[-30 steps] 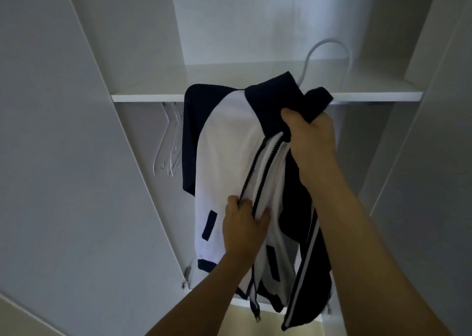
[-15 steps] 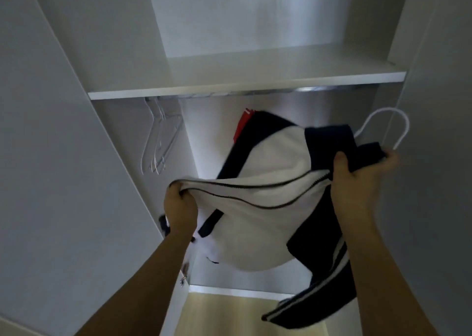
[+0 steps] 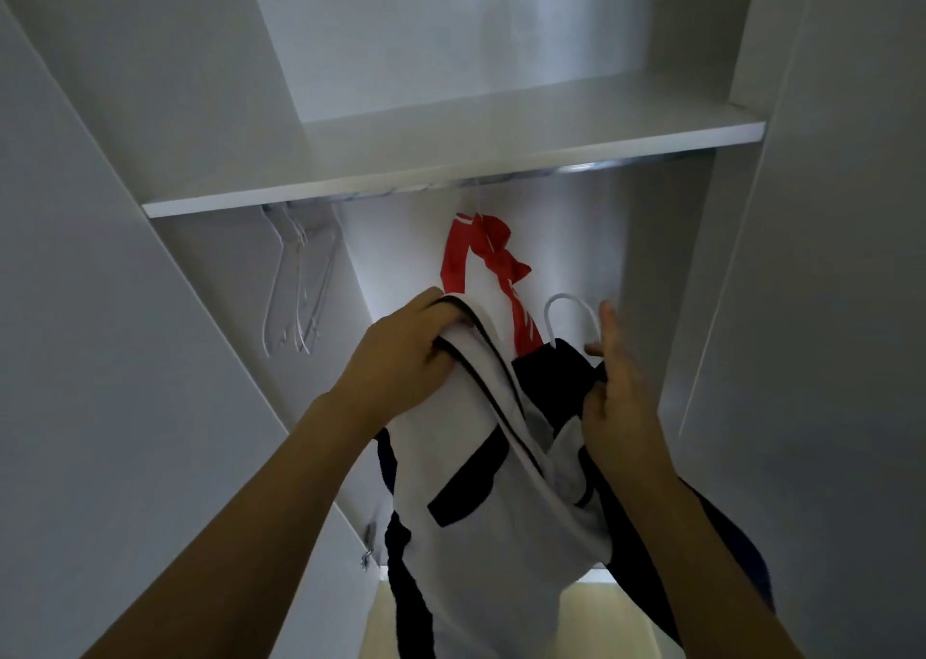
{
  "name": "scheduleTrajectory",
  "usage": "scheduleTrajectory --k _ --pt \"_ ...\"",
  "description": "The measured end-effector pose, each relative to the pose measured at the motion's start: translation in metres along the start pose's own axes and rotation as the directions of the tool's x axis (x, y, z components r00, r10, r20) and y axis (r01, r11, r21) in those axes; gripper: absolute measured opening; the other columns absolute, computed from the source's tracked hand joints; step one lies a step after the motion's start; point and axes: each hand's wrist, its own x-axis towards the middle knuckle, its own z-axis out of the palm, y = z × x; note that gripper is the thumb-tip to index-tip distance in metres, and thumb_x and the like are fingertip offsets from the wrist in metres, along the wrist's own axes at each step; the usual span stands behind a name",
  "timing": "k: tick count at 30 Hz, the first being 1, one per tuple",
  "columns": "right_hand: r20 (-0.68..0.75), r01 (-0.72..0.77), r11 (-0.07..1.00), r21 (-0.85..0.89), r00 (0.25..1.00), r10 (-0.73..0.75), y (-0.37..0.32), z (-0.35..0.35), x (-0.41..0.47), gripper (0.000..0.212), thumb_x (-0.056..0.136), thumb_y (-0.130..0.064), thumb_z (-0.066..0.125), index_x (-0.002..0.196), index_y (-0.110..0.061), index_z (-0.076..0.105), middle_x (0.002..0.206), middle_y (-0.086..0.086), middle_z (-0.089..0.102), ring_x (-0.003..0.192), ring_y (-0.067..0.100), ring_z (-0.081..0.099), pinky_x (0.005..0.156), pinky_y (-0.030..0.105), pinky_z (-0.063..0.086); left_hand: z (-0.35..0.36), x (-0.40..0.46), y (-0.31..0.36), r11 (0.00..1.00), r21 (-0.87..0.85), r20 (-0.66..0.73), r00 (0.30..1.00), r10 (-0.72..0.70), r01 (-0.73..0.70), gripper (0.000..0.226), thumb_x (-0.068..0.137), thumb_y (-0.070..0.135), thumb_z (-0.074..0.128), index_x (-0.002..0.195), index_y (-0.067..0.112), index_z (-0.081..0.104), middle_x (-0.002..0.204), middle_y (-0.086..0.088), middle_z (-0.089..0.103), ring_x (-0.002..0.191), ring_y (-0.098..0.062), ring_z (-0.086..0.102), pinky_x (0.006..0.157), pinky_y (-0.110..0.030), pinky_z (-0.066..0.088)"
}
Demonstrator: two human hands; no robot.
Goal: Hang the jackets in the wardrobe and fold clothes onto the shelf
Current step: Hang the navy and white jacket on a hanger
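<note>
A white and navy zip jacket (image 3: 481,518) hangs between my hands inside the wardrobe. My left hand (image 3: 401,353) grips its white front edge near the zipper, raised on the left. My right hand (image 3: 619,393) holds the navy collar with thumb and lower fingers, while the index finger points up. The white hook of a hanger (image 3: 571,315) sticks up out of the collar, below the metal rail (image 3: 626,165). A red and white jacket (image 3: 483,267) hangs from that rail behind.
A white shelf (image 3: 451,157) spans the wardrobe above the rail. Several bare white hangers (image 3: 300,277) hang at the rail's left end. White wardrobe walls close in on both sides. Pale floor (image 3: 601,618) shows at the bottom.
Both hands came closer together and the jacket's front swung from spread sideways to hanging down. The hanger hook moved left, away from the right wall. The red jacket is now exposed.
</note>
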Motion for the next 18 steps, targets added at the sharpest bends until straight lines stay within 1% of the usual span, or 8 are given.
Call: scheduleTrajectory --k 2,6,9,10,12,14,16,18 --pt "0.021 0.002 0.999 0.042 1.0 -0.003 0.0 -0.002 -0.001 0.093 0.096 0.005 0.044 0.144 -0.056 -0.006 0.123 -0.005 0.047 0.102 0.001 0.056 0.092 0.014 0.045 -0.001 0.0 -0.001 0.997 -0.047 -0.002 0.999 -0.054 0.054 0.031 0.083 0.003 0.062 0.112 0.011 0.066 0.102 0.007 0.056 0.087 -0.01 0.054 0.076 -0.011 0.039" --pt "0.101 0.192 0.981 -0.005 0.976 -0.191 0.0 -0.001 -0.01 0.092 0.093 0.009 0.047 0.148 -0.051 0.004 0.122 -0.002 0.036 0.102 -0.006 0.047 0.09 0.004 0.039 -0.004 0.004 0.001 0.967 -0.143 0.012 0.977 -0.213 0.212 0.025 0.081 0.006 0.066 0.104 0.017 0.07 0.098 0.011 0.062 0.09 -0.007 0.058 0.077 -0.003 0.038" --pt "0.142 0.262 0.965 -0.003 0.956 -0.259 -0.006 0.001 -0.012 0.091 0.095 0.008 0.045 0.144 -0.06 0.007 0.125 -0.005 0.028 0.108 0.002 0.046 0.099 0.019 0.045 -0.007 0.009 0.004 0.932 -0.182 0.051 0.95 -0.31 0.314 0.019 0.082 0.011 0.066 0.095 0.025 0.069 0.089 0.012 0.066 0.081 -0.004 0.062 0.07 -0.007 0.044" --pt "0.14 0.279 0.96 0.0 0.951 -0.277 -0.008 0.003 -0.012 0.091 0.095 0.006 0.046 0.143 -0.061 0.007 0.127 -0.006 0.026 0.11 0.003 0.045 0.1 0.021 0.046 -0.009 0.01 0.004 0.928 -0.173 0.047 0.944 -0.327 0.33 0.016 0.083 0.013 0.066 0.092 0.026 0.068 0.086 0.014 0.065 0.078 -0.001 0.06 0.067 -0.007 0.043" --pt "0.134 0.294 0.956 0.015 0.947 -0.293 -0.011 0.004 -0.013 0.089 0.094 -0.002 0.054 0.143 -0.059 0.006 0.13 -0.008 0.025 0.11 -0.004 0.042 0.1 0.011 0.042 -0.013 0.012 0.003 0.918 -0.16 0.015 0.931 -0.366 0.364 0.014 0.084 0.015 0.067 0.088 0.028 0.064 0.084 0.016 0.061 0.075 0.002 0.056 0.065 -0.004 0.039" --pt "0.125 0.293 0.955 0.04 0.947 -0.296 -0.014 0.004 -0.016 0.083 0.092 -0.009 0.061 0.143 -0.053 0.013 0.134 -0.007 0.026 0.117 -0.003 0.037 0.101 0.004 0.034 -0.015 0.013 0.0 0.895 -0.178 -0.003 0.909 -0.416 0.409 0.011 0.084 0.016 0.068 0.086 0.025 0.063 0.089 0.01 0.062 0.078 -0.003 0.056 0.066 -0.007 0.039" --pt "0.122 0.328 0.942 0.07 0.934 -0.335 -0.021 0.005 -0.019 0.069 0.092 -0.01 0.061 0.14 -0.043 0.024 0.135 -0.008 0.028 0.122 -0.002 0.036 0.103 0.006 0.033 -0.017 0.015 -0.001 0.872 -0.191 0.006 0.889 -0.458 0.45 0.009 0.085 0.016 0.069 0.081 0.022 0.064 0.09 0.005 0.064 0.081 -0.01 0.059 0.068 -0.015 0.044" --pt "0.121 0.379 0.924 0.053 0.916 -0.382 -0.03 0.009 -0.021 0.06 0.093 -0.007 0.056 0.137 -0.039 0.031 0.135 -0.008 0.029 0.124 -0.007 0.033 0.105 0.007 0.033 -0.021 0.016 -0.001 0.871 -0.189 0.0 0.887 -0.462 0.453 0.019 0.084 0.014 0.068 0.071 0.025 0.061 0.079 0.005 0.064 0.073 -0.011 0.06 0.065 -0.02 0.046"
